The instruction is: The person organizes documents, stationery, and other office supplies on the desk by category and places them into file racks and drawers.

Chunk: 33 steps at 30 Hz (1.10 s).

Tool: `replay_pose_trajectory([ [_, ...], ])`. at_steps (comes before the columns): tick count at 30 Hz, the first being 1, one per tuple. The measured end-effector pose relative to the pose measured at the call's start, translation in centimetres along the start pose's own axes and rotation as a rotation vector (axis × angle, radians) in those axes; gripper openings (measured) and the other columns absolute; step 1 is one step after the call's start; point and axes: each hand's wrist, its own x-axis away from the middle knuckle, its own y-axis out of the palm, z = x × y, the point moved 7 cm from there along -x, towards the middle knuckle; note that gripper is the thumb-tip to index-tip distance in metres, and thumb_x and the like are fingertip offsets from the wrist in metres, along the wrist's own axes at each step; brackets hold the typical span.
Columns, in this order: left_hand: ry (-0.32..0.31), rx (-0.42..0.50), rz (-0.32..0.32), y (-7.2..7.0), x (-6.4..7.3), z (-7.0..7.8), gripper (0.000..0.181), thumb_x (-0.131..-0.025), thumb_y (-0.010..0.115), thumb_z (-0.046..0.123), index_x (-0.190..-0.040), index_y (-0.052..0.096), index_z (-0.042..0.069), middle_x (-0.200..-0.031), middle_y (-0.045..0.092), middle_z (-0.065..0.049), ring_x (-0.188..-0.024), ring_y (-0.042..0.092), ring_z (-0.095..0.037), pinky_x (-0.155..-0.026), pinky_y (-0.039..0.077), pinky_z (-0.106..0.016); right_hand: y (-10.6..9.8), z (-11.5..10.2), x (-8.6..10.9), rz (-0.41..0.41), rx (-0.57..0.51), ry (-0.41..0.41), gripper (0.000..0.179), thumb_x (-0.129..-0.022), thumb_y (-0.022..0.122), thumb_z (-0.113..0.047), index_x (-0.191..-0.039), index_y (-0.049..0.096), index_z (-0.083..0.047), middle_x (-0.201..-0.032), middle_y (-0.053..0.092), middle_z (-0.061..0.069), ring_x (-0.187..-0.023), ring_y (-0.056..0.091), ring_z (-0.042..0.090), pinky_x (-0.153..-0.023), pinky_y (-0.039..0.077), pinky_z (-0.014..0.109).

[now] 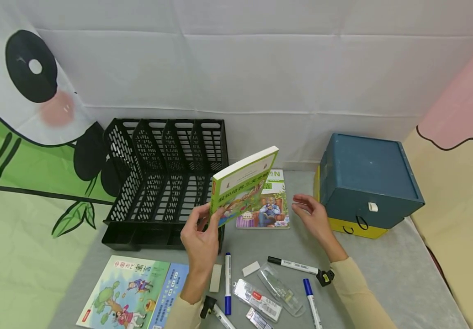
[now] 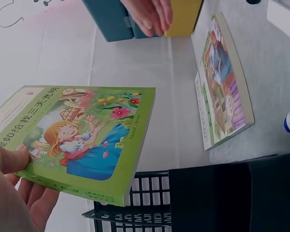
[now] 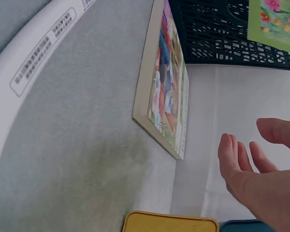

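My left hand [image 1: 201, 240] grips a green-edged book [image 1: 240, 187] by its lower left corner, thumb on the cover and fingers beneath. The left wrist view shows the cover of this book [image 2: 87, 140], with a girl in a blue dress. Held up and tilted, it overlaps a second book [image 1: 271, 210] lying on the table behind it. Right of that second book, my right hand [image 1: 312, 217] is raised with fingers loosely bent and nothing in them. The right wrist view shows this right hand [image 3: 261, 169] apart from both books.
A black slotted file rack [image 1: 160, 183] stands at the back left. Blue and yellow drawer boxes [image 1: 372, 173] are stacked at the right. In front lie a picture book [image 1: 125, 292], several markers [image 1: 228, 283], erasers [image 1: 215, 278] and clear plastic cases [image 1: 257, 299].
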Motion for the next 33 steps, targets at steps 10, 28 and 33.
replay_pose_trajectory([
  [10,-0.025,0.057,0.114,-1.5,-0.9,-0.9,0.02,-0.091,0.076,-0.002,-0.11,0.072,-0.005,-0.098,0.069,-0.016,-0.094,0.068,-0.018,-0.085,0.058,-0.025,0.7,1.6,-1.2,0.008,0.097,0.101,0.04,-0.101,0.065,-0.006,-0.136,0.055,0.011,-0.137,0.057,0.029,-0.123,0.06,0.044,-0.099,0.052,0.032],
  [28,-0.041,0.1,0.338,-4.4,-1.9,-2.0,0.021,-0.091,0.076,-0.001,-0.11,0.07,-0.008,-0.103,0.069,-0.016,-0.098,0.068,-0.024,-0.085,0.058,-0.027,2.3,4.9,-2.5,-0.034,0.158,0.271,0.044,-0.101,0.062,-0.007,-0.137,0.049,0.015,-0.136,0.054,0.034,-0.125,0.056,0.046,-0.105,0.047,0.052],
  [33,-0.063,0.08,0.374,-4.8,-2.1,-2.7,0.022,-0.092,0.077,0.002,-0.11,0.07,-0.008,-0.104,0.07,-0.019,-0.097,0.068,-0.024,-0.084,0.058,-0.026,2.5,5.9,-2.9,-0.055,0.185,0.322,0.047,-0.102,0.061,-0.011,-0.139,0.048,0.016,-0.136,0.054,0.034,-0.126,0.055,0.045,-0.107,0.046,0.052],
])
